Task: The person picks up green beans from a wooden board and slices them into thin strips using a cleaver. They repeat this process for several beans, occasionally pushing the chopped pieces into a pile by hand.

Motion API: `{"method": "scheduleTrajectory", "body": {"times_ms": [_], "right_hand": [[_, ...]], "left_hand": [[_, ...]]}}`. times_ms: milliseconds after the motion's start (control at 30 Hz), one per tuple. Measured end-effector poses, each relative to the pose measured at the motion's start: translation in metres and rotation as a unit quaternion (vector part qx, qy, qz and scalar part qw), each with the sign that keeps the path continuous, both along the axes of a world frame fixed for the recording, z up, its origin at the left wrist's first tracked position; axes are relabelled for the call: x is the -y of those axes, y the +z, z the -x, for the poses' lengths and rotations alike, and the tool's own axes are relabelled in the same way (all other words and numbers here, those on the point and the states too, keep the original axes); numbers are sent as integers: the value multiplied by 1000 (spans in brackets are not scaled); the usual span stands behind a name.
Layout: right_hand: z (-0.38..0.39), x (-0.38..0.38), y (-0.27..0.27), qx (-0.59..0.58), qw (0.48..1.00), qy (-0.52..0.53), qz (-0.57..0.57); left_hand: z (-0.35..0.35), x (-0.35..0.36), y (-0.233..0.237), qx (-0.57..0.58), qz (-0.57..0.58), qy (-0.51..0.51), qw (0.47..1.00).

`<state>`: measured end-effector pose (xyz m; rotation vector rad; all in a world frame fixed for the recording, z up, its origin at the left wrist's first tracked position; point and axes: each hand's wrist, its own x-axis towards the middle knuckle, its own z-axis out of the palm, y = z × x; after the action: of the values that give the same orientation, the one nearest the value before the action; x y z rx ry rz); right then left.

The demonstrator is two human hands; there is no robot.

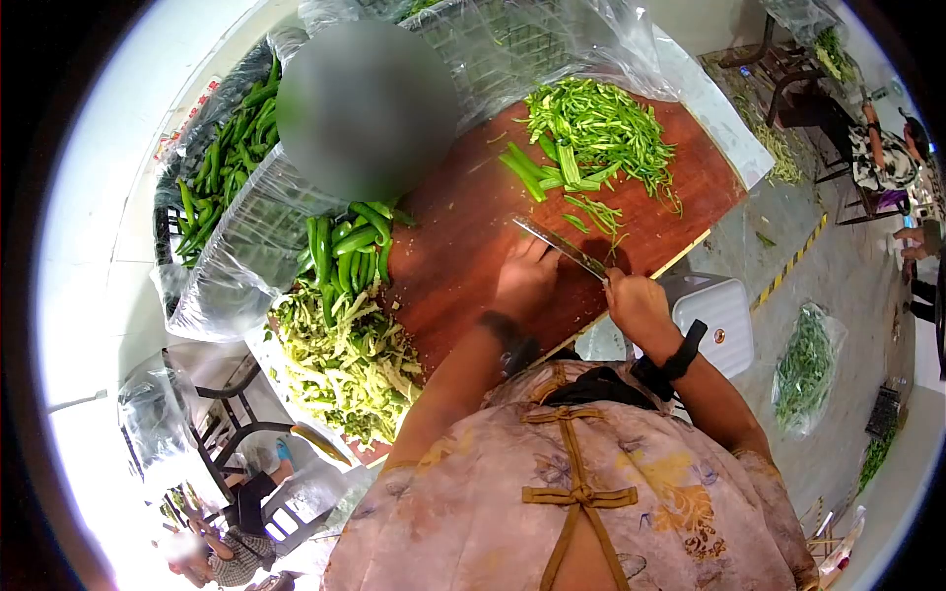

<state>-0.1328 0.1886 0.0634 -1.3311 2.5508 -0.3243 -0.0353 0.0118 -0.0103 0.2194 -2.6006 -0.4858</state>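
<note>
My right hand [639,303] is wrapped round the handle of a knife [567,246], its blade pointing to the upper left over the red-brown board [453,266]. Close beside the blade, my left hand [525,281] rests low over the board with its fingers curled. Whatever lies under those fingers is hidden. Just beyond the knife are a few thin green strips [598,214]. Farther back sits a heap of shredded green peppers [606,133], with longer cut pieces [524,170] at its left side.
Whole green peppers [345,248] lie at the board's left, above a pile of pale trimmings [345,360]. A plastic-lined crate [236,231] holds more peppers. A white container [717,320] stands by the right edge. A bag of greens [806,369] lies on the floor; other people sit farther off.
</note>
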Motion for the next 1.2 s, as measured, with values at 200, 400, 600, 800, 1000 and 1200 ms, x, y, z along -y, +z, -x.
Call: {"method": "scheduleTrajectory", "body": {"times_ms": [200,400,600,800,1000,1200], "right_hand": [[-2,12,-7,-8,1000,16,7],[11,54,-20,-14,996,35,76],[21,39,-11,-37,998,-5,45],[-1,5,0,-14,999,27,17],[-1,4,-1,-6,1000,15,-13],[3,28,-12,-23,998,44,50]], "left_hand": [[-2,4,1,29,-28,-16,999],[-4,3,7,9,-21,-22,999],[-4,2,18,-18,-20,-14,1000],[-2,4,-1,40,24,-6,999],[-1,5,-9,-2,2,-17,1000],[-4,4,-4,30,-39,-18,999]]}}
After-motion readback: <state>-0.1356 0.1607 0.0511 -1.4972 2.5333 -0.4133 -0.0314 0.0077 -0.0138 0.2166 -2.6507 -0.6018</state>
